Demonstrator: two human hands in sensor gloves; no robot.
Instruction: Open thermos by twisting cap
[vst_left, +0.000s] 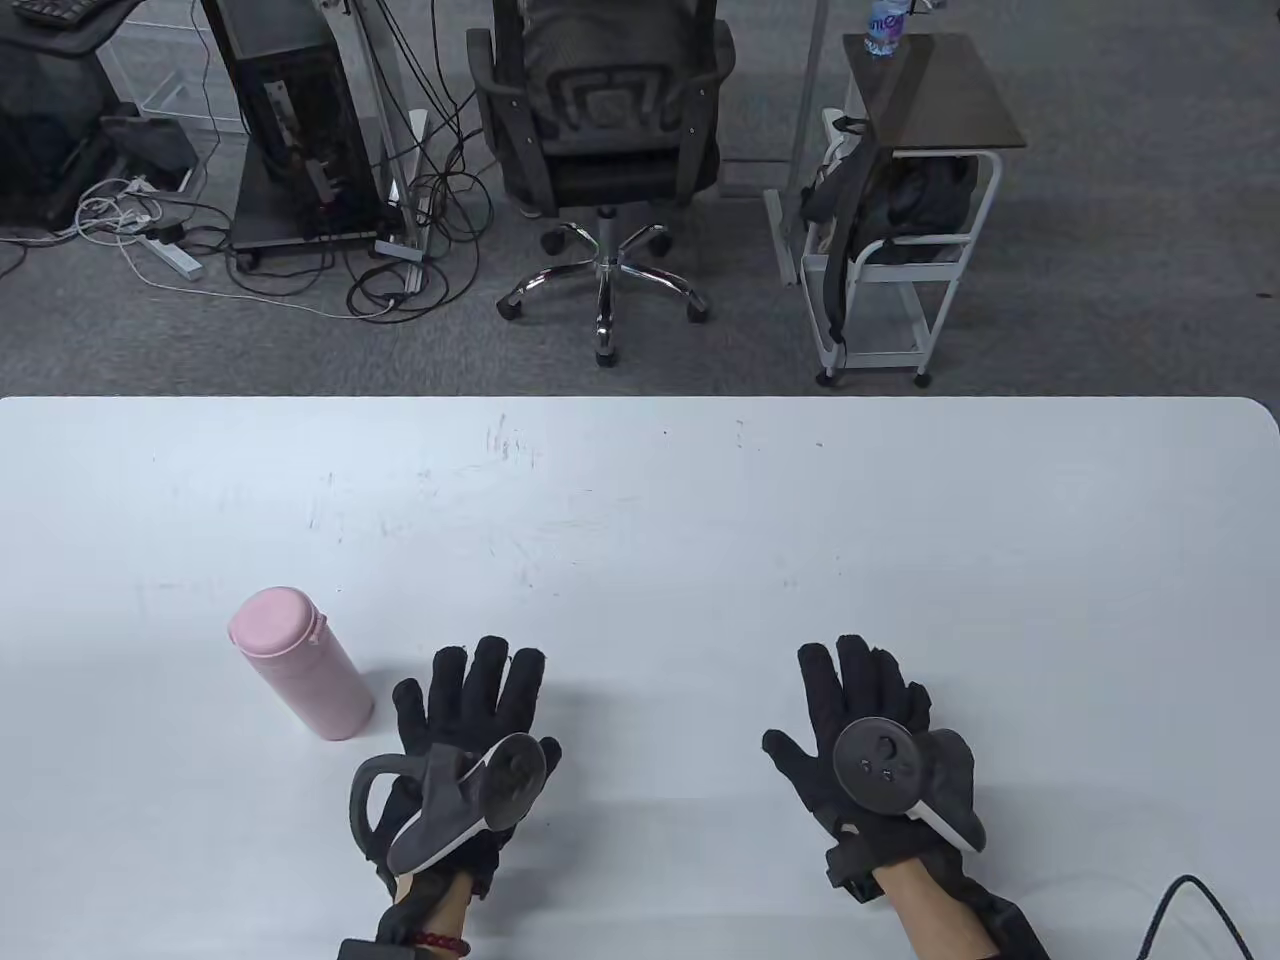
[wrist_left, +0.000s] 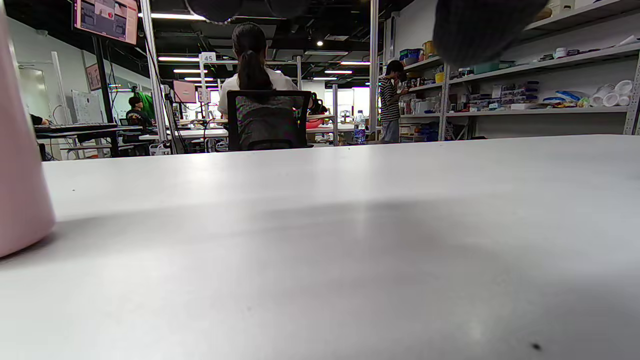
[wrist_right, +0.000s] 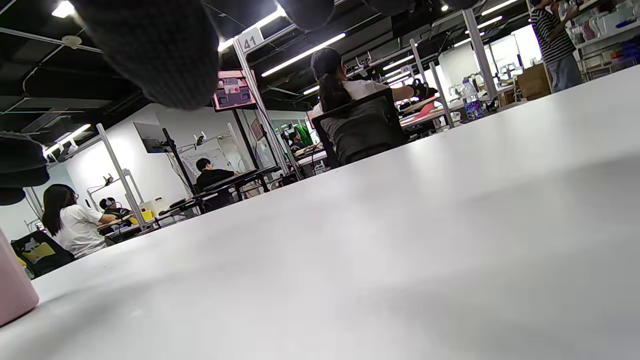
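1. Thermos (vst_left: 299, 662), pink, stands with its cap on at the near left of the white bench (vst_left: 700, 520).
2. Left hand (vst_left: 462, 745) lies flat just right of it, fingers spread wide, holding nothing.
3. Right hand (vst_left: 880, 745) lies flat far to the right, fingers wide, holding nothing.

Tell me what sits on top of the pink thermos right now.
Only its own rounded pink cap tops the upright pink cylindrical thermos; nothing rests on it. Both black-gloved hands, left hand and right hand, lie spread apart from it. Its contents are hidden.
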